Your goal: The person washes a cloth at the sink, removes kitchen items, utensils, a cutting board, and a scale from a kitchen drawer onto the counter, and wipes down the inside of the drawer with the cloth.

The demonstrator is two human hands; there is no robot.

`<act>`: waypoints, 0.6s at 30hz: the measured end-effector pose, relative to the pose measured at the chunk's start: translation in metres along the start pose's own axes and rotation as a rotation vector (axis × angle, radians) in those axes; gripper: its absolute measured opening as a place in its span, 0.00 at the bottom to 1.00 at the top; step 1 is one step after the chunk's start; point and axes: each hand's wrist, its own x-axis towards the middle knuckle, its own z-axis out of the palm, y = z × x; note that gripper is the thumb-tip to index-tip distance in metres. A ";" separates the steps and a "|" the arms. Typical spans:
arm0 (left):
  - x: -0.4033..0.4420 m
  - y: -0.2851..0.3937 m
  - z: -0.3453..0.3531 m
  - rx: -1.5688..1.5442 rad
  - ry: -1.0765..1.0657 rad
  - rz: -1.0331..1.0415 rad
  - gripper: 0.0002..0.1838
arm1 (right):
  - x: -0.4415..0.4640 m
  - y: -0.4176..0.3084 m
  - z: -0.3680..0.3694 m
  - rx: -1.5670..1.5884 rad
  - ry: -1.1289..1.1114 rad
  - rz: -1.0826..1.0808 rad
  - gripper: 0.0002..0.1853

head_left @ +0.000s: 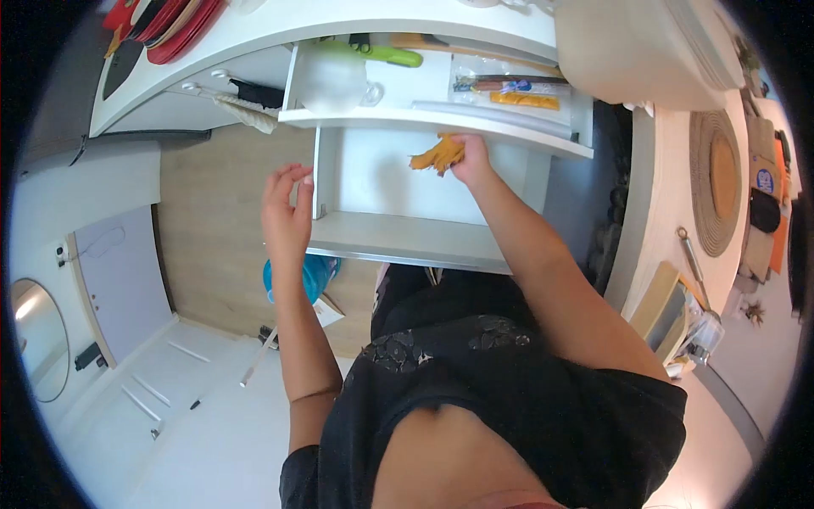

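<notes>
In my right hand [471,163] is a bunched-up mustard-yellow cloth [439,155], gripped between closed fingers. It hangs over the lower drawer [373,182], which is pulled out and has a white bottom. My left hand [287,208] is raised just left of that drawer's side, fingers loosely bent and apart, holding nothing. Beyond both hands, the upper drawer [407,124] is also out. Inside it lie a bright green object [392,56], a clear plastic bag [466,76] with stick-like items, and a yellow packet [524,101].
A white countertop [254,42] curves above the drawers, with red round items [182,30] at its far left. A large pale container [644,51] stands upper right. Near my legs on the floor is a blue object [318,276]. A round woven mat [714,182] lies at right.
</notes>
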 end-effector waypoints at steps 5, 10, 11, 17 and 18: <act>0.026 -0.035 0.005 0.104 -0.024 -0.007 0.13 | -0.026 0.027 -0.034 -0.076 0.023 0.122 0.16; 0.062 -0.126 0.026 0.126 0.039 -0.087 0.20 | -0.067 0.030 -0.045 -0.239 -0.004 0.158 0.09; 0.068 -0.140 0.029 0.113 0.004 -0.142 0.21 | -0.076 0.027 -0.045 -0.321 -0.002 0.213 0.08; 0.081 -0.138 0.013 -0.151 -0.450 -0.545 0.20 | -0.127 0.016 -0.044 -0.705 -0.070 0.180 0.13; 0.079 -0.137 0.013 -0.173 -0.478 -0.559 0.18 | -0.140 0.013 -0.040 -0.702 -0.055 0.176 0.13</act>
